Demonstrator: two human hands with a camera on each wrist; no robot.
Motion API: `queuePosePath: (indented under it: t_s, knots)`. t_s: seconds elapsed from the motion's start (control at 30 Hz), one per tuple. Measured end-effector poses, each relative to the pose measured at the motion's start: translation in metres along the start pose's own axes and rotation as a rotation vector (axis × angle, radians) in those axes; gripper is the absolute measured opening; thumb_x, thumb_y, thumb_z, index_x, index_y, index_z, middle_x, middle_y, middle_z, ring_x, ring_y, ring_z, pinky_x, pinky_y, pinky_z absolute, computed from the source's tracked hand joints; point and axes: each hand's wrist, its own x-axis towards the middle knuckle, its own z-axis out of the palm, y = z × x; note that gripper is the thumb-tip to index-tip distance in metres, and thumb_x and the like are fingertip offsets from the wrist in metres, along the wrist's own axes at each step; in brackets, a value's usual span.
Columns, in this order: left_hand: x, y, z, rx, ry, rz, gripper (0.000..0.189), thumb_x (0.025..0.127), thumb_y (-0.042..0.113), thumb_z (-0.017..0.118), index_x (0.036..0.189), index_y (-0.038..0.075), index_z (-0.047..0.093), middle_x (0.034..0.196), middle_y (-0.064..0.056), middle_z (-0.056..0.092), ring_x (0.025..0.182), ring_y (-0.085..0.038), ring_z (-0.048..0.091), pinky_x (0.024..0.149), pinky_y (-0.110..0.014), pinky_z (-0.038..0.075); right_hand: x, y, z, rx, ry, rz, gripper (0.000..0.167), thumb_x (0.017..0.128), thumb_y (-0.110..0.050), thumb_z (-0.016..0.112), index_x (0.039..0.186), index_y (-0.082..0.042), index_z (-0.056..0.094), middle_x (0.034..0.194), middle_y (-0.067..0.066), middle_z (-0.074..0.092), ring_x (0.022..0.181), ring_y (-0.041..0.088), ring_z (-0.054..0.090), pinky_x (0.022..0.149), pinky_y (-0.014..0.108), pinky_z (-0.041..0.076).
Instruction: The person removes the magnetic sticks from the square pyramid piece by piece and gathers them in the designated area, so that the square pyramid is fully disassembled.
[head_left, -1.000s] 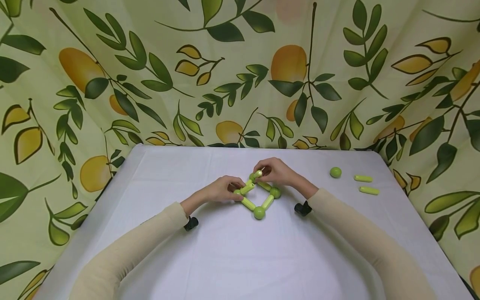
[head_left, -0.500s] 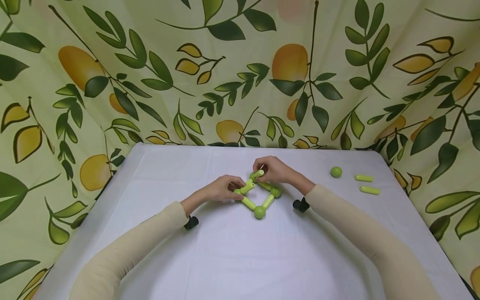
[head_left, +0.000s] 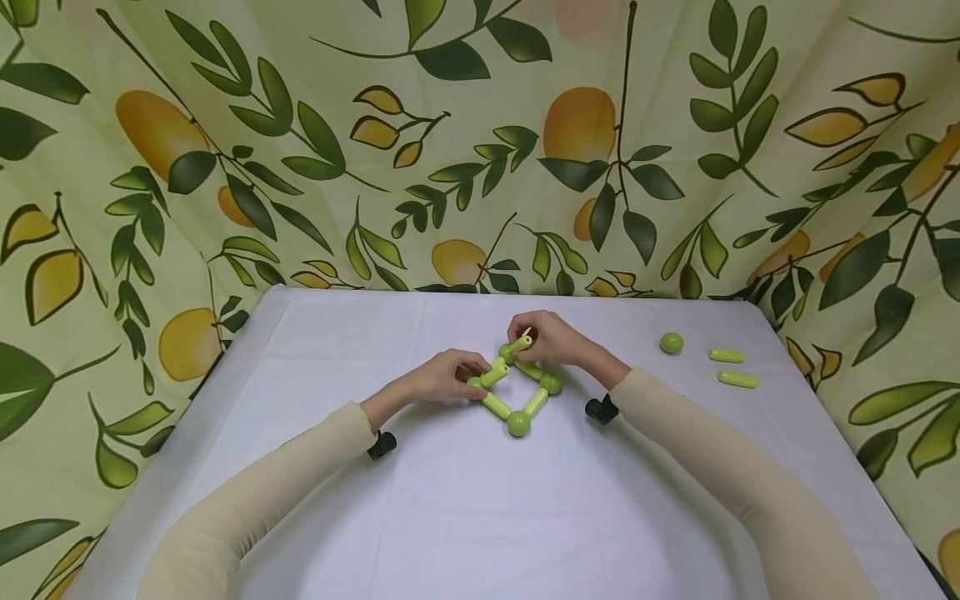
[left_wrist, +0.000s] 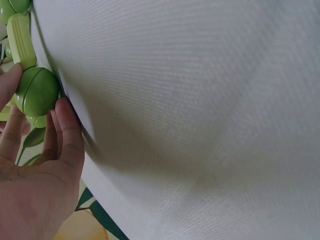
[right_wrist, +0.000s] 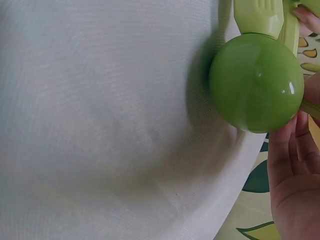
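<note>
Light green rods and darker green balls form a diamond-shaped frame on the table, its near ball (head_left: 519,423) pointing toward me. My left hand (head_left: 441,377) holds the left corner ball (left_wrist: 37,91) between thumb and fingers. From that corner a short rod (head_left: 494,375) sticks up at a slant. My right hand (head_left: 553,340) pinches another raised rod (head_left: 520,343) at the far corner ball (head_left: 506,353). The right corner ball (head_left: 551,383) lies just in front of that hand and looms large in the right wrist view, partly covering the fingers.
To the right on the white-covered table (head_left: 450,517) lie a loose green ball (head_left: 671,342) and two loose rods, the farther rod (head_left: 727,356) and the nearer rod (head_left: 738,380). A fruit-and-leaf patterned curtain (head_left: 480,150) hangs behind the table and along its sides.
The open end of the raised rod in my right hand has shifted slightly up and to the right. The left hand and the rest of the frame stay almost still.
</note>
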Motion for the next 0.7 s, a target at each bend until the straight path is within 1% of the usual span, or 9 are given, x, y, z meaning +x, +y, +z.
queuePosePath:
  t_s: [0.17, 0.37, 0.53, 0.7]
  knots:
    - [0.0, 0.001, 0.0, 0.008, 0.001, -0.005, 0.028, 0.091, 0.009, 0.079, 0.117, 0.008, 0.071, 0.115, -0.007, 0.069, 0.106, -0.021, 0.065, 0.094, -0.033, 0.051, -0.001, 0.003, 0.0, 0.056, -0.015, -0.014, 0.019, 0.081, 0.005, 0.076, 0.094, -0.009, 0.074, 0.095, 0.0, 0.069, 0.087, 0.02, 0.058, 0.073, 0.032, 0.052]
    - [0.0, 0.001, 0.001, 0.004, 0.002, -0.013, 0.028, 0.091, 0.009, 0.079, 0.117, 0.007, 0.07, 0.115, -0.007, 0.068, 0.108, -0.023, 0.065, 0.094, -0.033, 0.051, -0.001, 0.009, -0.001, 0.051, -0.01, -0.032, 0.018, 0.082, 0.005, 0.077, 0.093, -0.01, 0.077, 0.091, -0.002, 0.07, 0.083, 0.019, 0.058, 0.072, 0.031, 0.051]
    - [0.0, 0.001, 0.001, -0.002, 0.001, -0.025, 0.028, 0.091, 0.01, 0.079, 0.117, 0.008, 0.07, 0.114, -0.006, 0.068, 0.108, -0.023, 0.065, 0.094, -0.033, 0.051, -0.001, 0.012, -0.001, 0.056, 0.004, -0.019, 0.018, 0.082, 0.004, 0.078, 0.093, -0.01, 0.078, 0.091, -0.002, 0.071, 0.083, 0.02, 0.058, 0.072, 0.032, 0.051]
    - [-0.001, 0.003, -0.001, -0.006, 0.0, -0.022, 0.028, 0.09, 0.01, 0.08, 0.116, 0.007, 0.07, 0.113, -0.006, 0.068, 0.106, -0.022, 0.064, 0.093, -0.033, 0.052, 0.0, 0.013, -0.002, 0.05, 0.023, -0.006, 0.016, 0.082, 0.002, 0.079, 0.091, -0.011, 0.077, 0.09, -0.003, 0.072, 0.082, 0.019, 0.059, 0.072, 0.031, 0.05]
